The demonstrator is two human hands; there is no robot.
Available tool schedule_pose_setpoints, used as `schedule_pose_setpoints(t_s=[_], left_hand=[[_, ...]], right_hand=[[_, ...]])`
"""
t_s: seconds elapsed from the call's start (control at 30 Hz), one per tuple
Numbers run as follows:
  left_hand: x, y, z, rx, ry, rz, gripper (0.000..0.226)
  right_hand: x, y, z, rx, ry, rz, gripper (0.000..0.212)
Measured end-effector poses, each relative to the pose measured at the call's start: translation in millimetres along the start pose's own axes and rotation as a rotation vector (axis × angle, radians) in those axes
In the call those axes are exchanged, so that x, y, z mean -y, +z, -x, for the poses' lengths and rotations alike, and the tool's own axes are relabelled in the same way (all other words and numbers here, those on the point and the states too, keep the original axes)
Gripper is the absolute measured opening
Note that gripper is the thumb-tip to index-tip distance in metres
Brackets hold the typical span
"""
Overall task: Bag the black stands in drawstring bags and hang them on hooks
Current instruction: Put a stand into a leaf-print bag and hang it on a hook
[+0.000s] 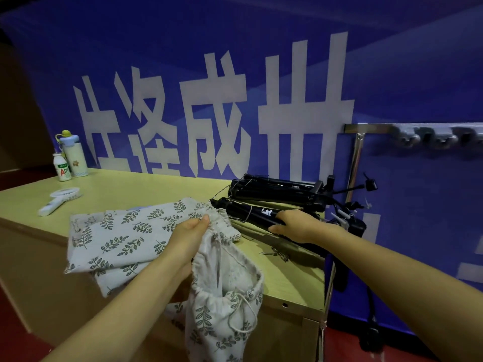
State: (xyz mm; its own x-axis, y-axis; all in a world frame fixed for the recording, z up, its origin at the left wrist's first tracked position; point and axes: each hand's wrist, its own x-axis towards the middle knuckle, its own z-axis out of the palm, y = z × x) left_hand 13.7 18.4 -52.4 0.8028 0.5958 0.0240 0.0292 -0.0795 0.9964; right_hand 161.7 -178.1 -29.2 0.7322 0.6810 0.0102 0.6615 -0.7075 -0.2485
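Note:
My left hand (188,239) pinches the gathered rim of a leaf-print drawstring bag (224,309), whose mouth hangs open over the table's front edge. More leaf-print bags (122,236) lie flat in a pile to the left. My right hand (295,226) grips a folded black stand (251,212) lying on the table, its end pointing towards the bag. A second folded black stand (277,189) lies behind it near the wall. A metal rail with hooks (423,135) is fixed on the blue wall at the upper right.
The pale wooden table (146,186) carries a white hand fan (61,198), a small drink bottle (62,167) and a water flask (73,155) at the far left. Small metal clips (277,253) lie near the right edge. A black stand (342,257) hangs off the table's right end.

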Motion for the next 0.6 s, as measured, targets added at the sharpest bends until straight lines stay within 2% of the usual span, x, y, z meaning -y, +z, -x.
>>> schedule_pose_setpoints(t_s=[0.13,0.3,0.4,0.5,0.6], left_hand=[[-5,-2,3,-0.043,-0.006,-0.023,0.041],[-20,-9,13,-0.099,-0.022,0.011,0.043],[-30,-17,21,-0.17,-0.022,0.041,0.042],[-37,-26,28,-0.23,0.001,0.022,0.025],[-46,-32,38,-0.312,0.036,-0.05,0.034]], right_hand=[[4,-11,16,-0.029,-0.057,-0.01,0.046],[6,-32,40,-0.091,-0.162,-0.022,0.037],[14,-49,63,-0.137,-0.236,0.061,0.04],[25,-64,88,-0.181,-0.319,0.171,0.048],[36,-77,112,-0.218,-0.389,0.271,0.051]])
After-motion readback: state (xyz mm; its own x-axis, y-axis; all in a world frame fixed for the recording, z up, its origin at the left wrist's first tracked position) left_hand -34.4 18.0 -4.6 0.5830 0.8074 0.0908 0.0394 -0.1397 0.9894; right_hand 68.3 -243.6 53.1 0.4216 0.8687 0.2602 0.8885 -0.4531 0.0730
